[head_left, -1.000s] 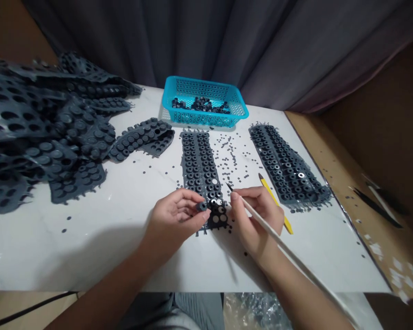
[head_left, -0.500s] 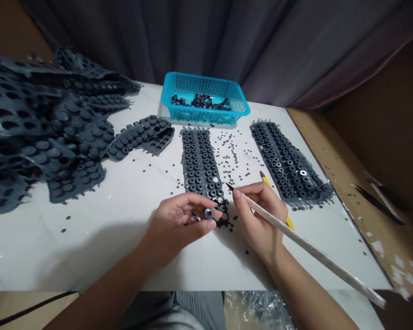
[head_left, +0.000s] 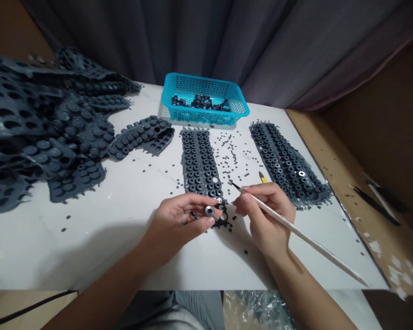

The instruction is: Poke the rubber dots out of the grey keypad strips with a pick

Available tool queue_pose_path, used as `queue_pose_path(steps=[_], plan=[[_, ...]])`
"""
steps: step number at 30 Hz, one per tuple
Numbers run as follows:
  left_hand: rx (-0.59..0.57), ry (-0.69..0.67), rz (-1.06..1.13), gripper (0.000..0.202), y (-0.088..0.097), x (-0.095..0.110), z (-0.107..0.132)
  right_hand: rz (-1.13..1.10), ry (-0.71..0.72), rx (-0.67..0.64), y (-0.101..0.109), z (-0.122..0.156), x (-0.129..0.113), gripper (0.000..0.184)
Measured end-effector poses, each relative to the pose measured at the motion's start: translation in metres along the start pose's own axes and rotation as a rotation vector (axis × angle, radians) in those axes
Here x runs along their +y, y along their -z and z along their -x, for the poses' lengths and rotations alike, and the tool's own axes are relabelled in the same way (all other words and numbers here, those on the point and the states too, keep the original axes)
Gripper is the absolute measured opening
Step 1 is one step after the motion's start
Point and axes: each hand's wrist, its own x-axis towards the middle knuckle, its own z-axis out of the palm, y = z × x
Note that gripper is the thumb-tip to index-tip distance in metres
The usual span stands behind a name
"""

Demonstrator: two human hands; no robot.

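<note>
Between the thumb and fingertips of my left hand [head_left: 179,217] is a small dark grey rubber bushing [head_left: 209,211], its round hole facing me. Another small ring-like piece shows partly inside the same hand. My right hand [head_left: 268,213] is closed around a long white stick with a dark pointed tip [head_left: 289,224], which points up and left, apart from the bushing. Beneath the left fingertips lies the near end of a narrow grey rubber sheet [head_left: 199,160] studded with bushings; a few holes there are bare. A yellow tool [head_left: 263,178] is mostly hidden behind my right hand.
A blue basket [head_left: 206,114] at the back holds several bushings. A second studded sheet [head_left: 285,160] lies right, and a heap of rubber sheets [head_left: 48,128] fills the left. Small dark discs [head_left: 232,153] are scattered over the white table. Dark tweezers [head_left: 375,206] lie beyond its right edge.
My right hand has shifted a little to the right, carrying the stick, whose tip is now farther from the bushing. The bushing has tilted slightly in my left fingers.
</note>
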Motion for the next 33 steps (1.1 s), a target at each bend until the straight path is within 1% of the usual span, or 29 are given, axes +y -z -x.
queue_pose_path(steps=[3,5,6,7,9,10,11,13,15,16,18,19,21,23,25,26,27,28,29,30,31,33], plan=[[0.041,-0.018,-0.073,0.024,0.001,0.002,-0.003,0.017,-0.058,0.045,0.0,-0.003,0.001,0.012],[0.103,-0.071,-0.162,0.026,0.004,0.01,-0.014,0.045,-0.072,0.071,0.002,-0.007,0.002,0.015],[0.148,-0.119,-0.215,0.027,0.007,0.017,-0.023,0.057,-0.074,0.082,0.002,-0.009,0.003,0.015],[0.198,-0.18,-0.272,0.027,0.011,0.026,-0.035,0.065,-0.073,0.094,0.003,-0.01,0.005,0.015],[0.368,-0.4,-0.451,0.026,0.021,0.051,-0.065,0.077,-0.08,0.114,0.005,-0.013,0.009,0.016],[0.474,-0.516,-0.589,0.025,0.026,0.065,-0.083,0.082,-0.085,0.12,0.005,-0.015,0.011,0.017],[0.565,-0.602,-0.76,0.027,0.032,0.08,-0.101,0.089,-0.09,0.126,0.006,-0.016,0.013,0.018],[0.595,-0.638,-1.117,0.04,0.043,0.107,-0.135,0.102,-0.103,0.142,0.007,-0.019,0.017,0.02],[0.614,-0.614,-1.201,0.04,0.052,0.125,-0.163,0.096,-0.124,0.165,0.009,-0.022,0.019,0.021],[0.618,-0.595,-1.231,0.037,0.056,0.13,-0.174,0.086,-0.136,0.175,0.01,-0.024,0.021,0.022],[0.633,-0.562,-1.272,0.032,0.062,0.131,-0.186,0.053,-0.149,0.179,0.014,-0.029,0.023,0.021],[0.625,-0.558,-1.293,0.033,0.064,0.129,-0.188,0.035,-0.153,0.171,0.016,-0.031,0.024,0.02],[0.599,-0.581,-1.324,0.038,0.065,0.118,-0.184,-0.007,-0.169,0.143,0.021,-0.035,0.027,0.019],[0.57,-0.623,-1.348,0.042,0.059,0.1,-0.168,-0.045,-0.201,0.117,0.025,-0.038,0.028,0.019],[0.478,-0.663,-1.378,0.038,0.047,0.079,-0.144,-0.085,-0.244,0.096,0.026,-0.04,0.028,0.022],[0.366,-0.682,-1.398,0.03,0.04,0.067,-0.129,-0.107,-0.271,0.081,0.026,-0.04,0.028,0.024],[0.137,-0.695,-1.424,0.022,0.032,0.056,-0.115,-0.128,-0.299,0.061,0.025,-0.039,0.028,0.026],[-0.033,-0.686,-1.42,0.018,0.025,0.045,-0.102,-0.148,-0.33,0.034,0.024,-0.038,0.029,0.029],[-0.097,-0.657,-1.395,0.016,0.018,0.036,-0.091,-0.167,-0.362,0.005,0.021,-0.035,0.03,0.031],[-0.12,-0.633,-1.371,0.014,0.012,0.029,-0.082,-0.177,-0.392,-0.024,0.018,-0.032,0.031,0.031],[-0.132,-0.612,-1.353,0.014,0.008,0.024,-0.077,-0.173,-0.417,-0.042,0.015,-0.029,0.033,0.031],[-0.132,-0.584,-1.337,0.014,0.002,0.02,-0.074,-0.112,-0.425,-0.046,0.009,-0.02,0.038,0.034]])
